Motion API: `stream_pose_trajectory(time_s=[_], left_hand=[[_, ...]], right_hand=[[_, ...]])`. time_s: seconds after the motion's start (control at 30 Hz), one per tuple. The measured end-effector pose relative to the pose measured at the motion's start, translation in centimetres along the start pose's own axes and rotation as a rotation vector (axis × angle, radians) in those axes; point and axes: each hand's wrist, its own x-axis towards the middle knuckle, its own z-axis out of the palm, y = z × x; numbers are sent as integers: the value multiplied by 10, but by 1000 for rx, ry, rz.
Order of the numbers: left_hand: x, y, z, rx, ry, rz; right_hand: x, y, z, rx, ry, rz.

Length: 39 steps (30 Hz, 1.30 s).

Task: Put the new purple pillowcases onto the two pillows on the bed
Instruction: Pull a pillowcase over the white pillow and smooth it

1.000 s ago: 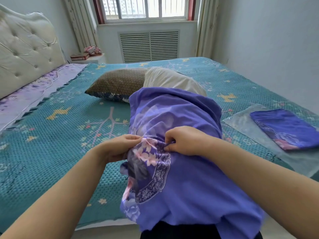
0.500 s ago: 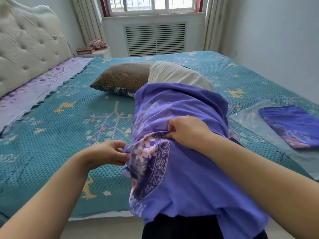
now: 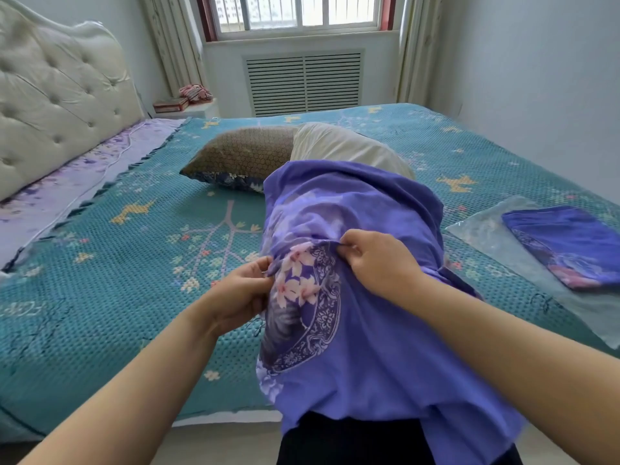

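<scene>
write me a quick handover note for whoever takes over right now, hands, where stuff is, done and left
Left hand: pinches the purple pillowcase at its floral edge.
Right hand: pinches the same edge, higher up.
White pillow: partly in the case, far end bare.
Brown pillow: lies behind it, no new case.
Second purple pillowcase: folded on a clear bag at the right of the bed.
Done: first case started.
Left: pull it fully on, then dress the brown pillow.

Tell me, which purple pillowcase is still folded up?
The folded purple pillowcase lying flat on the clear plastic bag at the bed's right side. The other purple pillowcase is opened out, partly over the white pillow and gripped by both hands.
</scene>
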Motion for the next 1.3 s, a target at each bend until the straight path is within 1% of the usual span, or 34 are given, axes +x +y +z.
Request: stream_pose_trajectory(time_s=[0.03,0.1,0.17,0.2,0.23,0.27,0.3,0.37,0.4,0.43,0.5,0.53,0.57,0.6,0.63,0.7,0.73,0.8,0.87,0.9,0.93,0.97,1.0,1.03,1.07,1.1,1.13,1.17,1.23,1.27,1.3], left_hand=[[0,4,3,29,-44,-27],[4,13,8,121,-97,-98],[14,22,9,218,-24,-148],[19,27,7,261,47,-150],[24,32,6,289,111,-135],[27,37,4,297,148,-107],[27,41,1,298,154,-75],[23,45,-5,287,98,-2],[20,44,-6,297,77,41],[18,42,-6,317,89,88],[22,36,-4,374,173,183],[25,35,-1,411,218,233],[28,33,3,453,251,273],[32,33,5,492,270,296],[35,34,7,519,262,294],[39,38,10,532,176,229],[42,38,13,541,115,181],[48,35,22,551,52,106],[53,33,28,499,67,86],[53,34,29,455,85,87],[54,36,24,409,102,88],[53,37,16,360,112,76],[51,37,7,324,126,48],[49,35,-2,332,130,-10],[46,31,-7,382,111,-85],[42,28,-8,443,83,-159],[40,23,-10,479,67,-196],[37,22,-10,481,73,-205],[33,24,-10,432,103,-158],[31,27,-10,463,115,-95],[30,30,-6,523,136,-20]], right_hand=[[7,11,-6,128,-67,54],[21,34,-18,248,-149,153],[32,50,-24,235,-83,204],[34,55,-24,207,-39,191],[33,57,-25,182,-36,159],[30,58,-28,173,-86,127],[25,60,-32,167,-179,104],[13,70,-45,113,-373,90],[6,78,-53,75,-439,107],[0,87,-61,28,-485,142],[-11,103,-70,-122,-551,227],[-15,109,-71,-183,-566,256],[-18,112,-69,-197,-541,263],[-20,115,-65,-139,-463,260],[-20,116,-61,-5,-330,270],[-19,113,-53,457,-77,330],[-19,109,-48,674,-20,353],[-17,96,-39,960,-4,350],[-15,88,-41,1192,-38,336],[-15,89,-46,1268,-54,335],[-13,98,-52,1290,-78,330],[-12,111,-58,1263,-116,331],[-13,123,-63,1155,-160,364],[-15,135,-63,980,-240,404],[-18,147,-58,813,-318,442],[-20,159,-51,727,-406,465],[-22,161,-47,673,-458,480],[-25,158,-47,676,-497,470],[-28,153,-51,761,-558,409],[-30,149,-55,743,-552,357],[-32,144,-56,692,-489,300]])
